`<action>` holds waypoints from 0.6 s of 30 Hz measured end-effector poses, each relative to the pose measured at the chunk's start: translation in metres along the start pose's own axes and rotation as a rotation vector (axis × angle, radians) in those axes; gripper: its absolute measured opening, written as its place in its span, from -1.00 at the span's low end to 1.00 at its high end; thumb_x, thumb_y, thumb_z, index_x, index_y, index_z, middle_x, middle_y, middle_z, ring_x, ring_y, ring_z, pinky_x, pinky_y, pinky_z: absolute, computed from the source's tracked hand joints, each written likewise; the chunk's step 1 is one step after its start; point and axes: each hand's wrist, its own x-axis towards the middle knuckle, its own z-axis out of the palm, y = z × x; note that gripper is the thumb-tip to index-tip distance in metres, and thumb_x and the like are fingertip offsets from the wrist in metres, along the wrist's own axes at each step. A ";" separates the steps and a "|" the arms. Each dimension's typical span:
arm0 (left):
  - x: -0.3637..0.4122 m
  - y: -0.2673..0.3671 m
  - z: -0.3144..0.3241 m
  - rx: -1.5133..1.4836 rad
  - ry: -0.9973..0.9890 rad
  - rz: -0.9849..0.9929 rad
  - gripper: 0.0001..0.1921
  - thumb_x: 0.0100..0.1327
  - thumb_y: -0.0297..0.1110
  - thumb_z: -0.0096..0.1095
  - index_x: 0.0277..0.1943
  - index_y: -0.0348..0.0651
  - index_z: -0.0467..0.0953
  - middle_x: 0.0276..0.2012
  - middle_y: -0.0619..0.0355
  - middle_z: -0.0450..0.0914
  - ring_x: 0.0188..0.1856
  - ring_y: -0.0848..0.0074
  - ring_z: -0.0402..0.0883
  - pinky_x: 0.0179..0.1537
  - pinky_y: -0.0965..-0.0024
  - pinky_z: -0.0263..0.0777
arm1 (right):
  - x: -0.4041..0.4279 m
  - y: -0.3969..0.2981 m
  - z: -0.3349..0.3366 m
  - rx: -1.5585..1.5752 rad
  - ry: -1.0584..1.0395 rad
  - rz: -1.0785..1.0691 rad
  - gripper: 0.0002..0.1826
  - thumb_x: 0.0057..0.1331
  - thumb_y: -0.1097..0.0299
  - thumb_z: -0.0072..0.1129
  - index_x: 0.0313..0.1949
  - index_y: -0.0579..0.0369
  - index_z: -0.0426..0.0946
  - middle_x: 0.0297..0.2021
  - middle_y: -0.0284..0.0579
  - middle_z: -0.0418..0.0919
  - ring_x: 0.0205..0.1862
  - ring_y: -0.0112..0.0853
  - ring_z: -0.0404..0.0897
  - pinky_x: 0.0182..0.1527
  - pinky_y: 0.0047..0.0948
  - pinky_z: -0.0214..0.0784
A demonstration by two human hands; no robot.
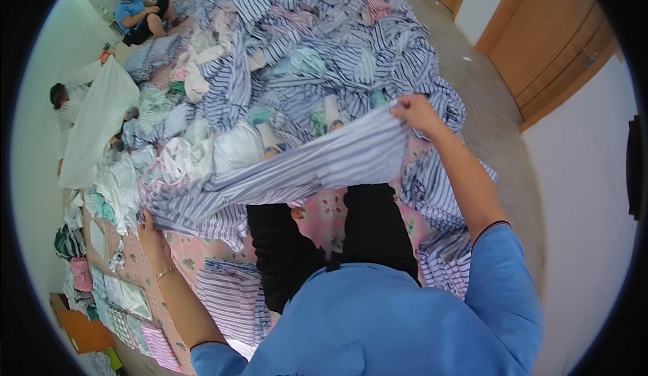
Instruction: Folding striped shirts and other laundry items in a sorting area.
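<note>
A blue-and-white striped garment is stretched slantwise in front of me, above my legs. My left hand grips its lower left end, which is bunched up. At the upper right, my right hand pinches the other corner between thumb and fingers. The garment's exact kind cannot be told. Behind it spreads a large loose heap of striped clothes, mostly blue and white. Folded striped garments lie by my left leg, and more folded striped cloth is stacked on my right.
Under me is a pink flowered sheet. At the left, a person holds up a white cloth; another person sits farther back. Small folded piles line the left edge. A wooden door stands at the right.
</note>
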 end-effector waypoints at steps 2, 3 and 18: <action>0.000 0.016 0.016 -0.117 -0.003 0.056 -0.70 0.32 -0.22 0.17 -0.07 -0.29 0.42 -0.10 0.13 0.52 -0.04 0.57 0.45 0.04 0.45 0.29 | 0.002 -0.030 -0.010 0.219 0.111 -0.067 -0.88 0.20 0.40 0.22 -0.32 0.18 0.55 -0.47 -0.44 0.50 -0.40 -0.65 0.38 -0.31 -0.62 0.22; -0.004 0.018 0.009 -0.122 0.005 0.064 -0.70 0.32 -0.22 0.17 -0.07 -0.29 0.42 -0.10 0.13 0.52 -0.04 0.57 0.45 0.04 0.45 0.29 | -0.006 -0.041 -0.014 0.249 0.118 -0.072 -0.88 0.19 0.41 0.22 -0.33 0.18 0.55 -0.46 -0.43 0.50 -0.39 -0.64 0.38 -0.29 -0.63 0.22; -0.254 -0.119 -0.160 -0.096 -0.067 -0.566 -0.76 0.32 -0.43 0.10 0.04 -0.13 0.39 -0.17 0.28 0.52 -0.09 0.57 0.46 0.10 0.20 0.32 | -0.206 0.166 0.007 0.425 -0.052 0.628 -0.95 0.22 0.46 0.18 -0.33 0.13 0.52 -0.43 -0.31 0.56 -0.44 -0.56 0.51 -0.34 -0.57 0.37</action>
